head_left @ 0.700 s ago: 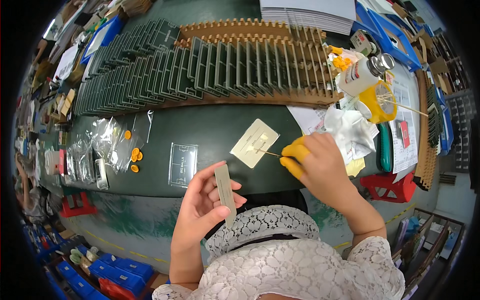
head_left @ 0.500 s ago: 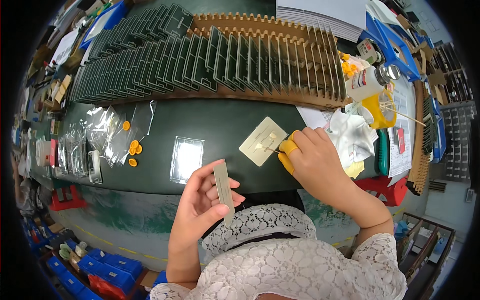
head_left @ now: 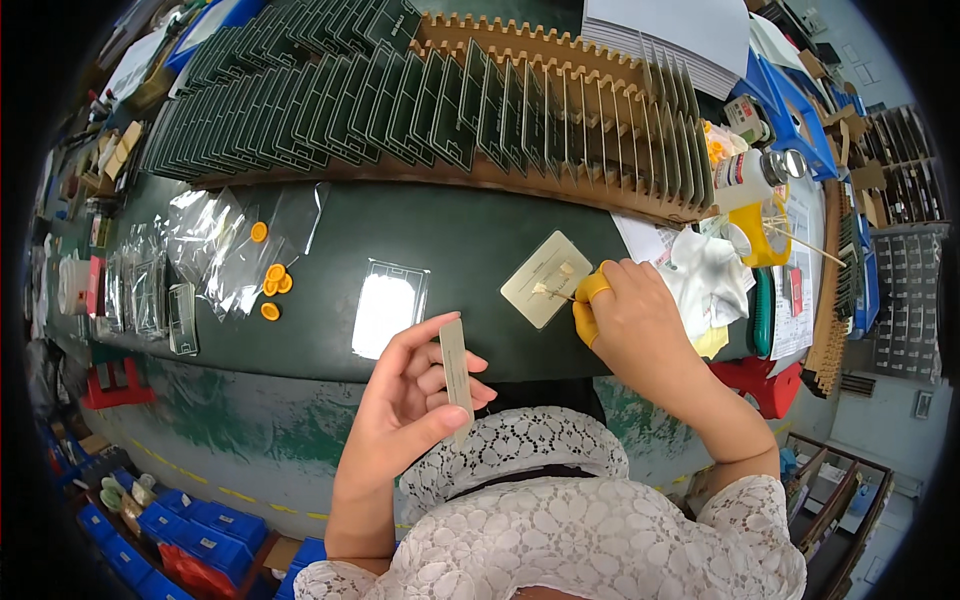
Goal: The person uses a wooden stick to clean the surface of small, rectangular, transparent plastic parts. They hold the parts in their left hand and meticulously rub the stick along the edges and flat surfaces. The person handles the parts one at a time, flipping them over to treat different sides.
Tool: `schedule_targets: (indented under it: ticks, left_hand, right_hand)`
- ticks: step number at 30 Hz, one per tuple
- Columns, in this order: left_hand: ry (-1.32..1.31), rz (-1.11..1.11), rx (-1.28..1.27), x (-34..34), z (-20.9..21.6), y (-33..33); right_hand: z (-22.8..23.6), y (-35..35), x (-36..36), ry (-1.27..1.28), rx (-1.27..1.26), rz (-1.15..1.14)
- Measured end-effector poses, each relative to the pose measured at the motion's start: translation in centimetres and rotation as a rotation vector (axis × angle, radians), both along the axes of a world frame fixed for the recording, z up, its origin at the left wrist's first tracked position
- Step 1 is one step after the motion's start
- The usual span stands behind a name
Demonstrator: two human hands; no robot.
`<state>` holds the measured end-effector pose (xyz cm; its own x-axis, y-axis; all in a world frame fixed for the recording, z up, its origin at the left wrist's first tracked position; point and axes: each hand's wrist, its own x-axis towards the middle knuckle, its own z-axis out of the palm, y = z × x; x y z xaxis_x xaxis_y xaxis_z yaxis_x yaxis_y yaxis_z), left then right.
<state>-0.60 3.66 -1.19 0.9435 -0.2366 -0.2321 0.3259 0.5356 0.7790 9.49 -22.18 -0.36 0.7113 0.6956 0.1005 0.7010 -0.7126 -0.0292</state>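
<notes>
My left hand (head_left: 400, 405) grips a thin beige panel (head_left: 455, 375) by its edges, thumb on the near end. It is tilted nearly edge-on, above the table's front edge. Yellow finger cots cover fingertips of my right hand (head_left: 635, 312), which pinches a thin stick (head_left: 559, 294), seemingly a cotton swab. Its pale tip meets the face of a second beige panel (head_left: 530, 305) lying flat on the table. Between the hands and farther left, a shiny, outlined rectangular panel (head_left: 390, 310) lies flat, reflecting the light.
Rows of dark green panels (head_left: 350, 110) stand in a notched brown rack (head_left: 560, 185) at the back. Orange finger cots (head_left: 275, 274) and clear plastic bags (head_left: 205, 240) lie left. To the right are a white cloth (head_left: 700, 280), a bottle (head_left: 740, 178) and a yellow container (head_left: 748, 235) holding sticks.
The whole view has shifted slightly. The stick's tip now sits closer to the middle of the flat beige panel. My left hand keeps its hold on the other panel.
</notes>
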Motion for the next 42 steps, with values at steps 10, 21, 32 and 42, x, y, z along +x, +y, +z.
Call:
schedule_targets:
  ticks: [10,21,32,42]
  left_hand:
    - [0.022,0.0,0.013,-0.1,0.2,-0.5]
    - [0.104,0.023,0.138,0.3,0.6,-2.4]
    - [0.107,0.033,0.149,0.5,0.9,-3.1]
    - [0.105,0.033,0.152,0.4,1.2,-3.2]
  right_hand:
    - [1.5,-0.5,0.2,0.159,0.228,-0.062]
    - [-0.3,-1.1,-0.2,0.068,0.366,0.032]
    - [-1.1,-1.0,0.0,0.039,0.347,0.032]
    - [0.1,-1.1,-0.1,0.201,0.497,-0.065]
